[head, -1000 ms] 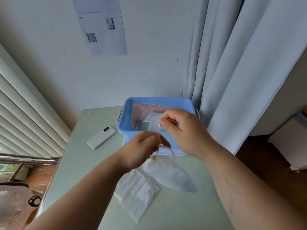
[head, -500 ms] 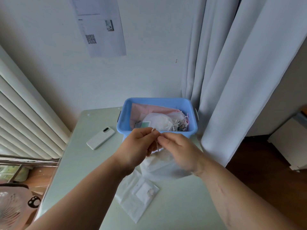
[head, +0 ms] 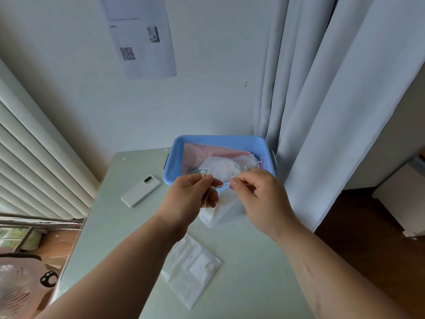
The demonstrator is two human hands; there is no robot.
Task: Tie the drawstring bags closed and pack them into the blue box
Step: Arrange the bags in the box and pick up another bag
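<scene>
The left hand [head: 190, 196] and right hand [head: 259, 196] are raised above the desk [head: 253, 284], just in front of the blue box [head: 174, 157]. A short run of white cord [head: 222, 185] is stretched between them.

Left hand: the fingers [head: 208, 179] are curled and pinch one end of the cord against the thumb. A small loop of cord stands above the pinch, and a further turn lies across the lower fingers.

Right hand: the thumb and forefinger pinch the other end of the cord, and the remaining fingers [head: 250, 188] are curled in toward the palm.

The white drawstring bag [head: 220, 212] hangs from the cord below and between the hands, with its neck gathered. Its lower end reaches down to the desk surface. Whether it bears on the desk cannot be told.

The blue box sits at the far edge of the desk, toward the far right corner, beside the curtain [head: 322, 111]. It contains a pink bag [head: 202, 150] against the far wall and white bags [head: 220, 168] with loose cords on top.

A flat white bag [head: 192, 268] lies on the desk toward the near edge, under the left forearm. A white phone [head: 140, 191] lies face down near the left edge, left of the box. A printed sheet [head: 140, 38] is fixed to the wall.
</scene>
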